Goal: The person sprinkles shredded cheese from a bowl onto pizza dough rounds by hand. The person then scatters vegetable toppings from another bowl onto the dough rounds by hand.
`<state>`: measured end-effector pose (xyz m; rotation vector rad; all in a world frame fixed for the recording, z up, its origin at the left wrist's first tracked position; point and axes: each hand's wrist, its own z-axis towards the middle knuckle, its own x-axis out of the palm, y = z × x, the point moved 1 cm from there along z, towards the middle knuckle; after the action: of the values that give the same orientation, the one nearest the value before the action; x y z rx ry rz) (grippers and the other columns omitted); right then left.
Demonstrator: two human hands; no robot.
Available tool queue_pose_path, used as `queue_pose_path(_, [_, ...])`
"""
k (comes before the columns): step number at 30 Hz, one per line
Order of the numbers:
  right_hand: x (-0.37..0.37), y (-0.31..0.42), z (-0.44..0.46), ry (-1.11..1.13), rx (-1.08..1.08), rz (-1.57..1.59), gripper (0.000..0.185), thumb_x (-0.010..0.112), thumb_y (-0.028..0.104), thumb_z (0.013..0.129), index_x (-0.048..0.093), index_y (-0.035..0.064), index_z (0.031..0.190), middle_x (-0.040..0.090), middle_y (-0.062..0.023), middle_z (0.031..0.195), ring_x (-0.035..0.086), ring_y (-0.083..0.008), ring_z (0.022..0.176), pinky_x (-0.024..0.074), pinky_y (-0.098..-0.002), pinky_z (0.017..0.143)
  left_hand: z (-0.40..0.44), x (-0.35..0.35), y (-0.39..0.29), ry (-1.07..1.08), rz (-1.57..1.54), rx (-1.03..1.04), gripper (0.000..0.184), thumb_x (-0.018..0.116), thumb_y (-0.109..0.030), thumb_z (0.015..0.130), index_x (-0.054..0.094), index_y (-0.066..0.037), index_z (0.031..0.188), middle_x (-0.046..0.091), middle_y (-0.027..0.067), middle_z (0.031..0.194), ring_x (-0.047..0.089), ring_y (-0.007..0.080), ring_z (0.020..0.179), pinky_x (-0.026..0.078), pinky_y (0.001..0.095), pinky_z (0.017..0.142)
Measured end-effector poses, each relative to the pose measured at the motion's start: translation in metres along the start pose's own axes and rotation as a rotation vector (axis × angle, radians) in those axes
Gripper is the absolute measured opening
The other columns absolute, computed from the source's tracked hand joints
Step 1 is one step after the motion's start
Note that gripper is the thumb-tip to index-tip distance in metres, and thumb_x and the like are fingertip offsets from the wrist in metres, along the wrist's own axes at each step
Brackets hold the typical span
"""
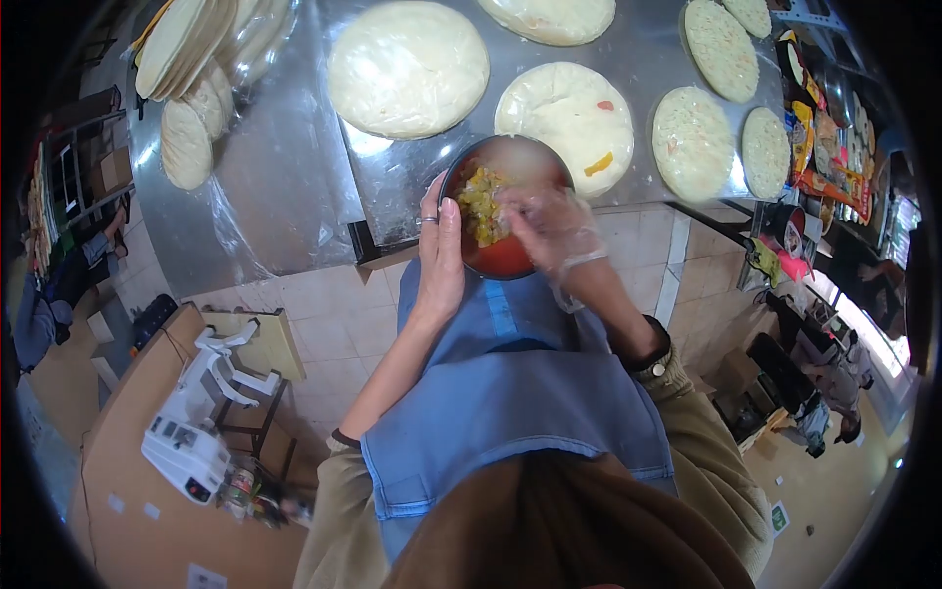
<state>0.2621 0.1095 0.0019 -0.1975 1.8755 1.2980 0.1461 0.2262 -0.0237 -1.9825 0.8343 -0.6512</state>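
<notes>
My left hand [444, 253] is closed on the left side of a round bowl [502, 259], dark outside and red inside, with the thumb along its rim. Chopped yellow-green vegetables [480, 208] lie in the bowl's left half. Over its right half is my right hand [551, 228], in a clear plastic glove. Motion smears its fingers, so I cannot tell what they hold. Just beyond the bowl lies a round flat dough [549, 103] bearing one red and one orange-yellow piece. Another plain dough round [408, 69] rests to its left.
The metal table [265, 187] ends just in front of me. Stacked dough rounds [186, 44] stand at its far left. Several speckled rounds [692, 142] lie at right, near colourful packets [805, 147]. A white machine [186, 447] is at lower left. People [839, 383] are at right.
</notes>
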Motion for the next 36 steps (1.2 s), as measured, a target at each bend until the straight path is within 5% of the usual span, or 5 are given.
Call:
queue_pose_path(12, [-0.077, -0.021, 0.005, 0.097, 0.644, 1.114, 0.02, 0.06, 0.015, 0.091, 0.062, 0.0061, 0.109, 0.06, 0.0027, 0.085, 0.048, -0.0021, 0.063, 0.0356, -0.014, 0.052, 0.005, -0.016, 0.02, 0.004, -0.077, -0.032, 0.058, 0.03, -0.043, 0.101, 0.036, 0.003, 0.136, 0.041, 0.0152, 0.136, 0.036, 0.0226, 0.128, 0.024, 0.0332, 0.109])
queue_pose_path(26, [-0.037, -0.094, 0.038, -0.045, 0.428, -0.054, 0.022, 0.058, 0.028, 0.09, 0.065, 0.0086, 0.097, 0.066, -0.0142, 0.092, 0.063, -0.0308, 0.085, 0.0491, -0.0379, 0.074, -0.01, -0.04, 0.02, -0.114, -0.504, -0.208, 0.061, 0.033, -0.045, 0.101, 0.035, 0.003, 0.138, 0.04, 0.0138, 0.138, 0.038, 0.0197, 0.127, 0.028, 0.0335, 0.109])
queue_pose_path(29, [-0.037, -0.1, 0.049, -0.103, 0.433, -0.001, 0.02, 0.062, 0.02, 0.088, 0.065, 0.0049, 0.1, 0.068, -0.0127, 0.095, 0.065, -0.0192, 0.082, 0.0496, -0.0298, 0.075, -0.011, -0.039, 0.006, -0.131, -0.867, -0.333, 0.059, 0.031, -0.045, 0.101, 0.034, 0.0, 0.139, 0.04, 0.0118, 0.141, 0.04, 0.0193, 0.129, 0.03, 0.0355, 0.11])
queue_pose_path(31, [-0.037, -0.113, 0.05, -0.196, 0.319, 0.094, 0.019, 0.061, 0.019, 0.089, 0.065, 0.0039, 0.099, 0.068, -0.0132, 0.094, 0.065, -0.0203, 0.083, 0.0498, -0.0309, 0.076, -0.015, -0.031, 0.014, -0.086, -0.311, -0.113, 0.059, 0.031, -0.045, 0.101, 0.034, 0.0, 0.139, 0.039, 0.012, 0.142, 0.039, 0.0194, 0.129, 0.03, 0.0357, 0.11])
queue_pose_path(36, [-0.047, -0.122, 0.056, -0.212, 0.257, 0.02, 0.015, 0.06, 0.014, 0.089, 0.065, 0.0025, 0.097, 0.067, -0.0136, 0.091, 0.064, -0.0223, 0.082, 0.0499, -0.0319, 0.076, -0.013, -0.037, 0.026, -0.126, -0.239, -0.096, 0.06, 0.035, -0.046, 0.1, 0.036, 0.004, 0.134, 0.041, 0.0134, 0.134, 0.039, 0.0184, 0.124, 0.029, 0.0326, 0.107])
